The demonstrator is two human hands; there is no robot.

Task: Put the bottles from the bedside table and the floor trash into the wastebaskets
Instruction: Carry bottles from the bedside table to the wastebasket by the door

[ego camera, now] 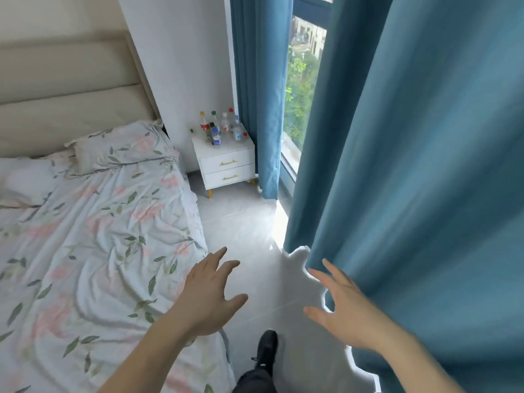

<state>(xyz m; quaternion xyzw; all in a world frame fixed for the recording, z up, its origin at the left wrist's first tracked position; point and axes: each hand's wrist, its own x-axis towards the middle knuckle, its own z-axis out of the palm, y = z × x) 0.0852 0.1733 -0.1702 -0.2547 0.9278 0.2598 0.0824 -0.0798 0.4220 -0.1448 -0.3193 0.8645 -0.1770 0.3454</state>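
- The left hand point(211, 290) reaches forward over the near floor point(241, 228), fingers spread and holding nothing.
- The right hand point(338, 304) is likewise spread and bare, just beside the blue curtain point(411, 165).
- The bottles point(221, 129) stand clustered on the far white bedside table point(226, 161), perhaps eight or so; they are too small to count surely.
- A floral bed point(93, 236) lies at left.

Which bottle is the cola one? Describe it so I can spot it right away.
Find the white bedside table between the bed and the blue curtain. In the bottle cluster on top, the cola bottle stands at the back left: the only yellow cap, red label.
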